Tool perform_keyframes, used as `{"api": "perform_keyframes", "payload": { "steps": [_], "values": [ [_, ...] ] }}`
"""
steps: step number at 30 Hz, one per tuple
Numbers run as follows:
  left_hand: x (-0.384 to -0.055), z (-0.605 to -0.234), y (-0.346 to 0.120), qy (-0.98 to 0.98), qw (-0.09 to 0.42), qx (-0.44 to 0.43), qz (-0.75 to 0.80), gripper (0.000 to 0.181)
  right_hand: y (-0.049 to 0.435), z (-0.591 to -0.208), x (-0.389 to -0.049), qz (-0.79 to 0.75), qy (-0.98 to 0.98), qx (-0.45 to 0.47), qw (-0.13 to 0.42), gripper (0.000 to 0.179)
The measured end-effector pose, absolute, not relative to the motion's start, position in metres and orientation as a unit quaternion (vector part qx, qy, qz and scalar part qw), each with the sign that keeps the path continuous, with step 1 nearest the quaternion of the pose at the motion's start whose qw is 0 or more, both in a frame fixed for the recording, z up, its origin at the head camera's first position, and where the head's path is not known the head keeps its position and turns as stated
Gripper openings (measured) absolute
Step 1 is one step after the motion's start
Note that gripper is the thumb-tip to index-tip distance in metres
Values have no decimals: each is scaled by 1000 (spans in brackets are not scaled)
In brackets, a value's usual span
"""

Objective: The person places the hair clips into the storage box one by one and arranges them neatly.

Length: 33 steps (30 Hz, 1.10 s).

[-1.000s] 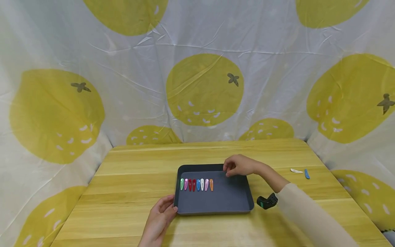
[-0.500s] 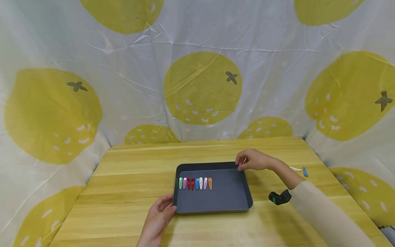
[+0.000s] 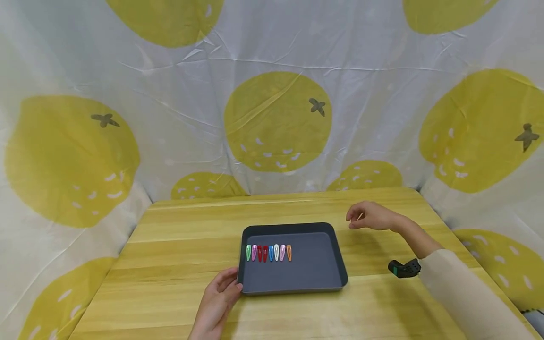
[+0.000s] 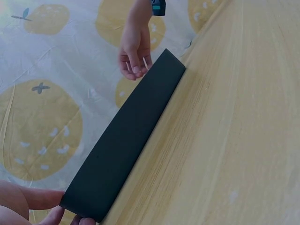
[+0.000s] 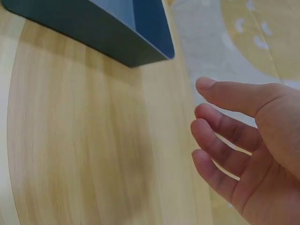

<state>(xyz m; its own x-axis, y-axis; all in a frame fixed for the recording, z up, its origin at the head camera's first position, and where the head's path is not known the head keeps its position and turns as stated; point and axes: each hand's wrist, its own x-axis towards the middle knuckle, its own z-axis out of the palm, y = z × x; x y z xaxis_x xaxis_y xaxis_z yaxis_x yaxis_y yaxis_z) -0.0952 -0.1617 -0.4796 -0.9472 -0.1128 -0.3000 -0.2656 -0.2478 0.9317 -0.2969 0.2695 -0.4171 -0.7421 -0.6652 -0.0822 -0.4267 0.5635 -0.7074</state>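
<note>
A dark grey baking tray (image 3: 297, 271) lies on the table. Inside it, upright and side by side on the left half, is a row of hair clips: green (image 3: 249, 252), pink, two red, blue, white (image 3: 276, 252), pink and, at the right end, orange (image 3: 289, 252). My left hand (image 3: 217, 300) holds the tray's left side near the front corner, thumb at the rim; the left wrist view shows its fingertips on the tray's end. Past the tray's back right corner, my right hand (image 3: 371, 216) hovers over the table, fingers loosely bent and nothing between them (image 5: 253, 145).
The wooden table (image 3: 191, 245) reaches back to a hanging lemon-print cloth (image 3: 276, 52), which also closes both sides. A black device (image 3: 403, 268) is at the right wrist, by the beige sleeve (image 3: 467, 293).
My right hand has moved right, from over the tray to beyond its back right corner. Its forearm now hides the white and blue clips on the table. The left hand keeps its hold.
</note>
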Motion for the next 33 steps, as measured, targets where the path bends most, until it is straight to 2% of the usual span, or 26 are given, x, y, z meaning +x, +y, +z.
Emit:
{"api": "perform_keyframes", "payload": {
  "steps": [14,33],
  "values": [
    [-96,-480,-162,612,48,-165,772,57,316,-418,-300,-343,891,-255,155,21],
    [-98,-479,-161,611,53,-162,773,57,389,-427,-291,-375,897,-155,178,31]
  ]
}}
